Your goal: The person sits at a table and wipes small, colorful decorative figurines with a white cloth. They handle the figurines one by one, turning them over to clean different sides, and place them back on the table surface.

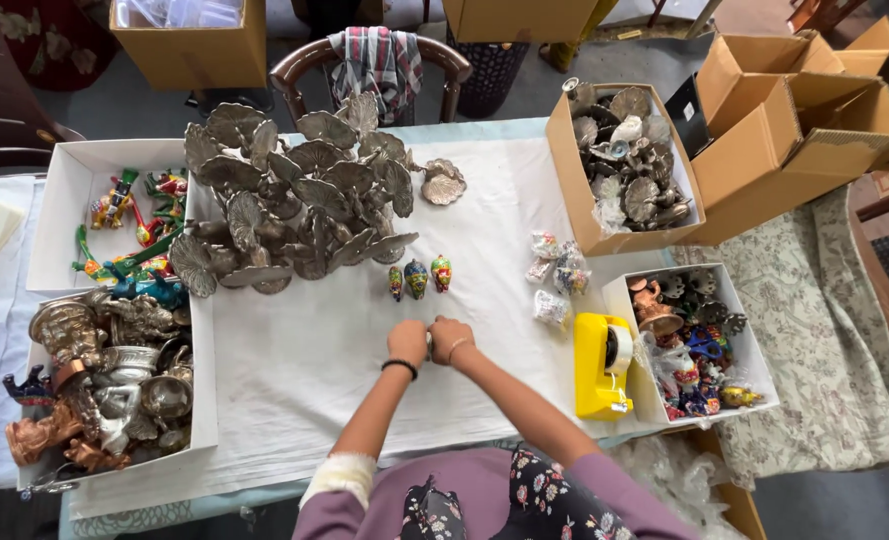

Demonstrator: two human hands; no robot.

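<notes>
On white cloth, hands (429,340) pressed together, contents hidden, yellow tape dispenser (601,365) right, small clear packets (552,272) beyond.

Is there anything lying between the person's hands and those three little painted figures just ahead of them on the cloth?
Nothing visible: only bare white cloth lies between the left hand and right hand and the three painted figures.

A table covered with a white cloth (504,200), crowded with small ornaments and boxes.
The landmark is a heap of silvery metal leaf-shaped pieces (299,195) at the far centre. Just in front of it stand three small painted figurines (417,277). Left of it sit white trays of figures (64,160). Well to its right lie small clear packets (552,275), a yellow tape dispenser (601,365) and a brown cardboard box (567,170).
</notes>
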